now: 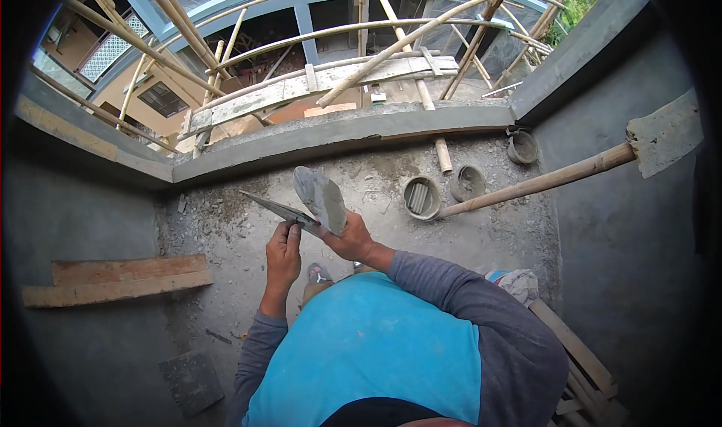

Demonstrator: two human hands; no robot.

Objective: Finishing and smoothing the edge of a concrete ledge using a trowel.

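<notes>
Standing on the floor (226, 231) of a walled corner, both hands raised in front of the chest: left hand (283, 255) gripping a flat board (274, 209), right hand (347, 239) just beside it gripping a trowel (320, 199) resting on that board's right end. Ahead, a low parapet (338, 130) with bamboo scaffolding (331, 73) behind it; before the parapet, to the right, three buckets (422, 197) on the floor, with a long-handled hoe (602, 160) leaning across from the right wall. Far left, wooden planks (120, 280) against the wall; lower right, more boards (579, 359) beside a crumpled cloth (515, 282).
</notes>
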